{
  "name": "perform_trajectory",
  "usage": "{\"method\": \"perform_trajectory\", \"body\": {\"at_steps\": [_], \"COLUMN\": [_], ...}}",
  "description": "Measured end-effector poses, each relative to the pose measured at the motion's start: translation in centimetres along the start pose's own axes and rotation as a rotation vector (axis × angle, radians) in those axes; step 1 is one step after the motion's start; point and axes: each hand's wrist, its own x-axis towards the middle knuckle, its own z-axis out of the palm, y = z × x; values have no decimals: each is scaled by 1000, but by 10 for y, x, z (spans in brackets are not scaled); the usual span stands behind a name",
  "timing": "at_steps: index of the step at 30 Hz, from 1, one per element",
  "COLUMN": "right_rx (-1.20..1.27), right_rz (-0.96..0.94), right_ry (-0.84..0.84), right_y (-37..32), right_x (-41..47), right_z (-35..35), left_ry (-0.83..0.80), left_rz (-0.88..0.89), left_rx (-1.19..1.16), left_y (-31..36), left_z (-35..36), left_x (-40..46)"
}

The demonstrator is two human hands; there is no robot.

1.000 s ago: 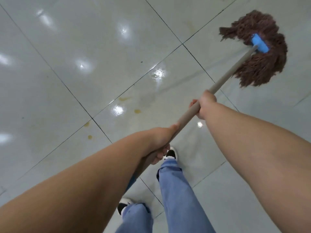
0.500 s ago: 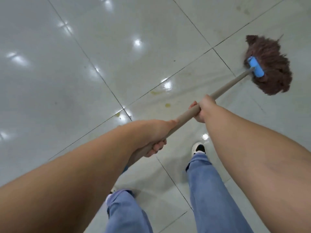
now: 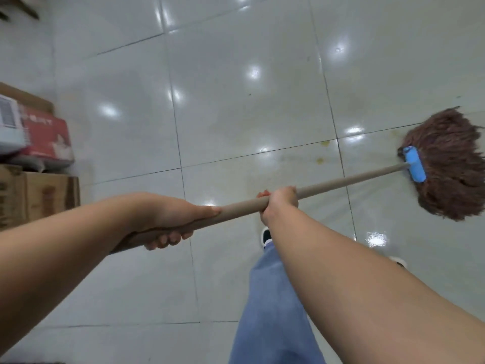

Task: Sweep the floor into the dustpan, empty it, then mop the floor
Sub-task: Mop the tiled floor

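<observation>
The mop (image 3: pixel 446 164) is held by its stiff handle (image 3: pixel 341 181), left hand (image 3: pixel 168 219) wrapped near the top, right hand (image 3: pixel 279 200) clenched mid-shaft. Its soft, likely damp-heavy head lies on the floor (image 3: pixel 236 114) beside yellow spots (image 3: pixel 320 161); wide-spaced grips should be kept.

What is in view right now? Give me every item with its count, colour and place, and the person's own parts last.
mop head: one, brown strands on a blue clamp, on the floor at the right edge
mop handle: one, tan, running from the left hand to the clamp
floor: pale glossy tiles, dark grout lines
yellowish stains: a few, on the tiles left of the mop head
red box: one, left edge, a white item beside it
cardboard boxes: brown, left edge below the red box; count unclear
left hand: grip on the handle's near end
right hand: grip farther along the handle
jeans leg: one, blue, bottom centre
shoes: two, white and black
</observation>
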Motion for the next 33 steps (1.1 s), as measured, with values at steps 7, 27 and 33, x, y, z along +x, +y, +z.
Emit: {"method": "perform_trajectory", "body": {"at_steps": [7,27,33], "right_rx": [38,335,265], "right_rz": [-2,-315,-308], "right_ry": [15,153,181], "right_y": [5,-359,-391], "right_x": [-2,68,96], "right_z": [1,-142,-200], "left_ry": [27,-39,-125], "left_rz": [-8,237,347], "left_rx": [44,94,-5], "left_y": [-1,399,431], "left_z": [2,84,144], "left_x": [6,-40,-36]}}
